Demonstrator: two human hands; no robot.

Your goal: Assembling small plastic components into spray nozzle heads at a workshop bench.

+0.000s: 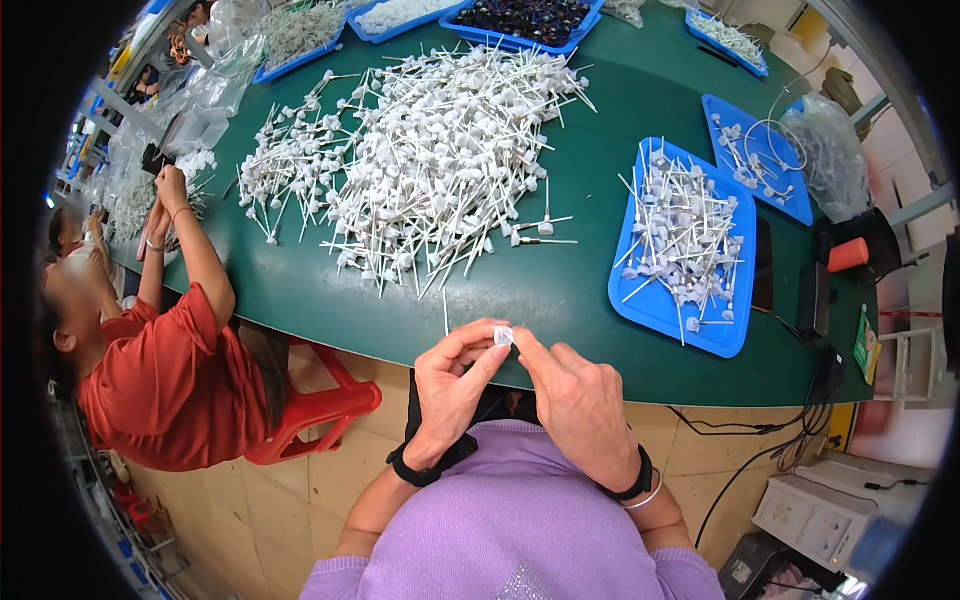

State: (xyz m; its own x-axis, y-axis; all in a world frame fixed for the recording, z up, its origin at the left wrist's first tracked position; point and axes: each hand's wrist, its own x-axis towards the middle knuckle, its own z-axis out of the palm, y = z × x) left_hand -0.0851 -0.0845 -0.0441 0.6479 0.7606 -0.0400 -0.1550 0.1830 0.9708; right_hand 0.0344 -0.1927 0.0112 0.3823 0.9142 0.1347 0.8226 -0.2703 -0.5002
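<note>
Fingertips [490, 362] of the left hand [448, 388] are pinched together on a small white piece [503, 337], which sits at the very tips of thumb and forefinger, the rest of that hand lying to its left and below. The right hand [582, 405] comes in from the other side, its forefinger reaching the right edge of the piece; its thumb is hidden, so I cannot tell whether this hand grips too. Both hands are in front of the wearer's purple top [500, 510], by the near edge of a green table [570, 290]. A thin white rod [446, 312] shows just beyond the left hand; whether they touch is unclear. Farther off, beyond both hands, spreads a large pile of white stemmed pieces [430, 160]. To the right of the right hand, well apart from it, a blue tray [648, 318] holds more of them. A co-worker in a red shirt [165, 390] sits at the left, beside a red stool [330, 400].
</note>
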